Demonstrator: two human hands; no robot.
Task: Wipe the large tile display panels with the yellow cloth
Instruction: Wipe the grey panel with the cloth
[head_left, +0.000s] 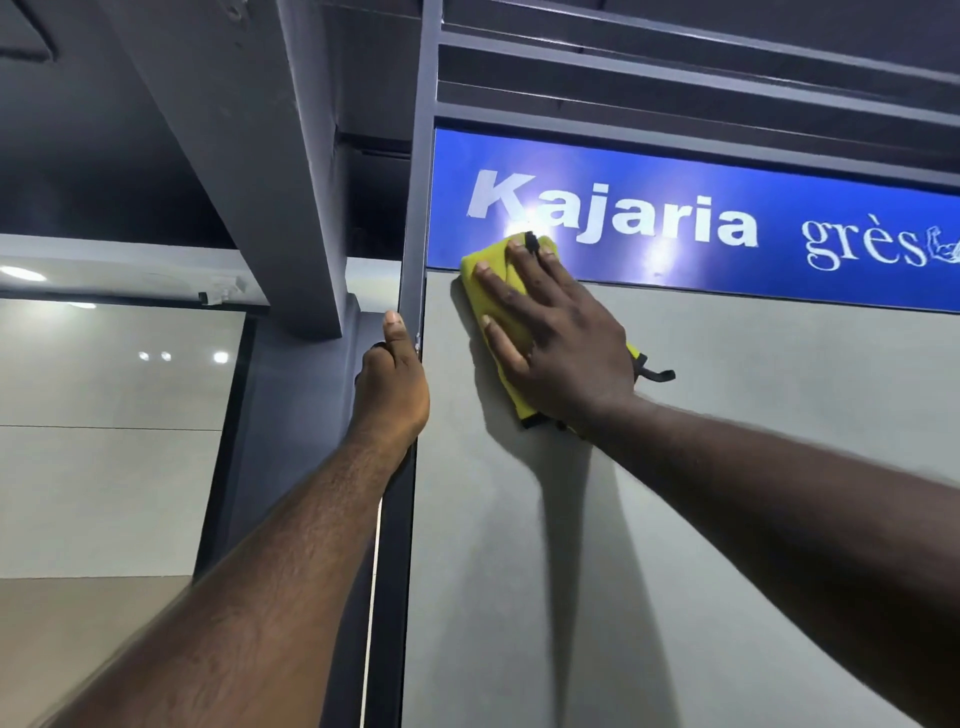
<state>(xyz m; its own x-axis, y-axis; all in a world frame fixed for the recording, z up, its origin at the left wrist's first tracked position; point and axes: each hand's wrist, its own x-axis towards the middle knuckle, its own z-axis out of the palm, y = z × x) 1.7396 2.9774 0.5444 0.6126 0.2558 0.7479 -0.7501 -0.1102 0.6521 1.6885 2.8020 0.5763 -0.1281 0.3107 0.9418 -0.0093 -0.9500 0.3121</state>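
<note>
At nine o'clock in the view stood a glossy pale tile panel (104, 415), catching round reflections of lights. Just to its right, a broad grey beam (270, 182) slanted from eleven o'clock down toward the centre. A dark frame post (418, 182) rose at twelve o'clock, edging the display. The left hand (389, 384), its arm reaching up from seven o'clock, gripped that post slightly left of centre. Its thumb lay straight up along the post's face, while the fingers curled round the left edge, their tips hidden behind it.

Right of the post lay the large grey tile panel (675, 519), matte, filling the view from six round to three o'clock. The yellow cloth (488, 301) lay flat against the panel's upper left corner, just above centre. Its top edge overlapped the lower edge of the blue sign (675, 208). The cloth had black trim, and a black loop (657, 374) stuck out from under the hand on its four o'clock side. The right hand (561, 338), its arm coming in from four o'clock, pressed the cloth to the panel. Its palm was flat and its fingers straight and spread, the fingertips pointing toward eleven o'clock and the middle ones lying over the sign's lower edge. The sign ran from one to two o'clock and read "Kajaria" in white letters, with "grès" further right. Dark rails (675, 78) crossed above it at one o'clock.
</note>
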